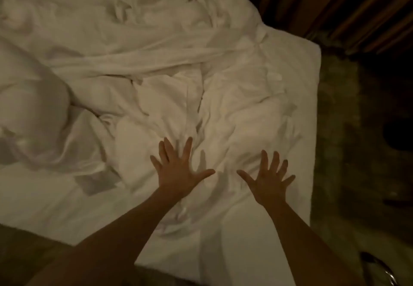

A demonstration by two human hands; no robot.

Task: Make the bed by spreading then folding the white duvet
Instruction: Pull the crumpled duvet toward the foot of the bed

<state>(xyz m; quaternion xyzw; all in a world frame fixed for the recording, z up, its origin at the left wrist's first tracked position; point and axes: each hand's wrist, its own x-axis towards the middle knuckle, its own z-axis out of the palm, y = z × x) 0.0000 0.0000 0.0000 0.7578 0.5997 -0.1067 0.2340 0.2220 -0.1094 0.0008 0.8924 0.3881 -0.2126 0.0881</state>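
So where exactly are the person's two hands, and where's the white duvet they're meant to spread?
left hand (178, 169), head view, on the back of the hand, fingers spread.
right hand (267, 181), head view, on the back of the hand, fingers spread.
white duvet (234, 97), head view, on its rumpled middle.

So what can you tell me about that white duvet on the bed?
The white duvet looks like soft, thin cotton, badly crumpled, heaped in folds and ridges over most of the bed, bunched highest at the far left. It is not yet spread flat. Its near part lies lower. Both hands, left hand and right hand, hover over or press it with fingers spread; contact is unclear.
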